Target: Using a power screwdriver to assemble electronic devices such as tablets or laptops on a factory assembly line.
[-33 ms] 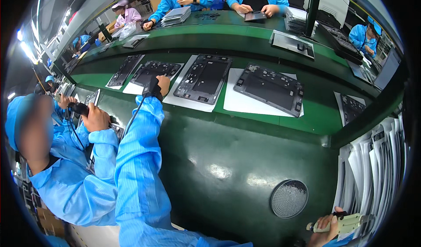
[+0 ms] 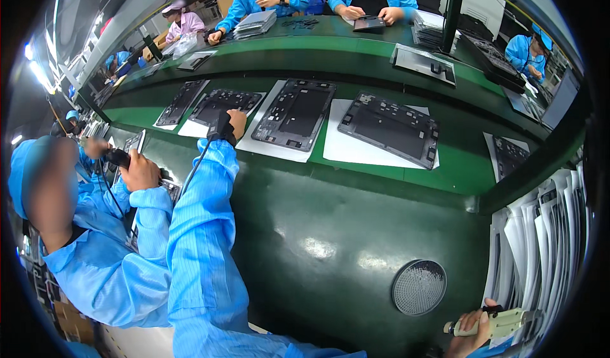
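My left hand (image 2: 237, 121) reaches far out over the green belt (image 2: 381, 174) and rests on the near edge of a dark device frame (image 2: 222, 102) that lies on a white sheet. A black wrist strap with a cord sits on that wrist. Its fingers are too small to read. At the lower right, my right hand (image 2: 471, 330) grips a pale electric screwdriver (image 2: 505, 323) lying sideways. Two more dark frames (image 2: 298, 113) (image 2: 391, 126) lie on white sheets to the right.
A co-worker in blue stands close on my left, holding a dark tool (image 2: 119, 158). Other people in blue work across the far bench (image 2: 330, 43). A round mesh grille (image 2: 419, 287) sits in the dark green housing. Pale panels stand stacked at the right (image 2: 546, 231).
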The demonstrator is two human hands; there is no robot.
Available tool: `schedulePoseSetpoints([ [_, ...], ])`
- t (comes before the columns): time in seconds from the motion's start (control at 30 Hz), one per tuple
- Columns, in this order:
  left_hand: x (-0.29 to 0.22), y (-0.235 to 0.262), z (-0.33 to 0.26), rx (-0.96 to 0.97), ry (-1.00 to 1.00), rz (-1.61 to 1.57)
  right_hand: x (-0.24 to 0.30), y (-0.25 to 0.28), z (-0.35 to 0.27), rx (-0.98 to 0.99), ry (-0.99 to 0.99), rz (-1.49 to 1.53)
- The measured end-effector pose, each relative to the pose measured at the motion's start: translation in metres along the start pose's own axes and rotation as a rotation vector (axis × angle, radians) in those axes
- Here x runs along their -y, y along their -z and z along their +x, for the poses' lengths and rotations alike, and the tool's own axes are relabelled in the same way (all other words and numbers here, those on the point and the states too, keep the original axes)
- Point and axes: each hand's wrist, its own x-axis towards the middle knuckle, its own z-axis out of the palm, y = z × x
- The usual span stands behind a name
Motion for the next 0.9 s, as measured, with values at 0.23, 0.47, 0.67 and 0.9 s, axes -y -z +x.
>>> schedulePoseSetpoints([
  [0.23,-0.007,0.044,-0.036,-0.060,0.092,-0.027,-0.013,0.043,-0.001,0.077,0.147,0.049],
  [0.47,-0.060,0.121,-0.129,-0.245,0.028,-0.094,-0.007,0.085,-0.007,0.151,0.175,0.171],
  [0.67,-0.135,0.188,-0.217,-0.181,-0.053,-0.029,-0.003,0.122,-0.014,0.182,0.174,0.353],
  [0.9,-0.245,0.255,-0.287,0.033,-0.277,-0.285,-0.001,0.138,-0.014,0.246,0.196,0.389],
])
